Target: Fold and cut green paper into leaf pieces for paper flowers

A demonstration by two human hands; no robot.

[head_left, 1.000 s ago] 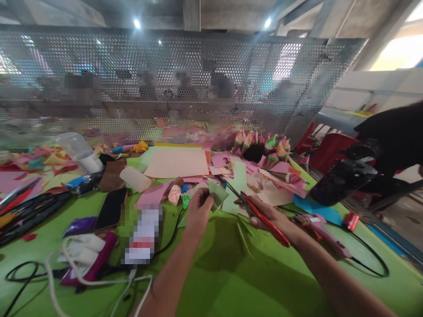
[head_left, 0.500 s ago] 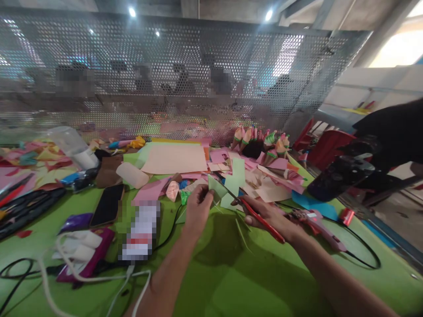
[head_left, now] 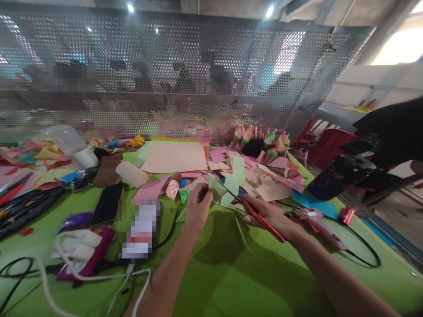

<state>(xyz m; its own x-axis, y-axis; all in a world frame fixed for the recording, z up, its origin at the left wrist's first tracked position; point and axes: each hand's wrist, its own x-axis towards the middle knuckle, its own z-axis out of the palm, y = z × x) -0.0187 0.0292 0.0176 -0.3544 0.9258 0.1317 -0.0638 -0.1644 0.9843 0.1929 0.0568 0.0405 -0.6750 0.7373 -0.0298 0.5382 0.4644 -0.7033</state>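
Note:
Between thumb and fingers, my left hand (head_left: 199,201) pinches a small piece of light green paper (head_left: 216,190). My right hand (head_left: 264,213) is closed on red-handled scissors (head_left: 259,218), whose dark blades point up and left and lie against that paper's right side. Behind the blades rests a larger pale green paper sheet (head_left: 237,171). Thin green paper strips (head_left: 243,235) lie on the table below my hands. Left of my left hand sit a crumpled pink paper piece (head_left: 172,189) and a bright green scrap (head_left: 185,196).
A pink glue gun (head_left: 322,229) with a black cord lies at right. Paper sheets (head_left: 175,157) and paper cones (head_left: 244,136) stand toward the perforated metal screen (head_left: 185,101). At left are a phone (head_left: 107,204), a power strip (head_left: 82,259) and cables. A person in black (head_left: 396,132) is at far right.
Almost nothing differs; the hands, paper and scissors keep nearly the same position. The camera view shifts very slightly.

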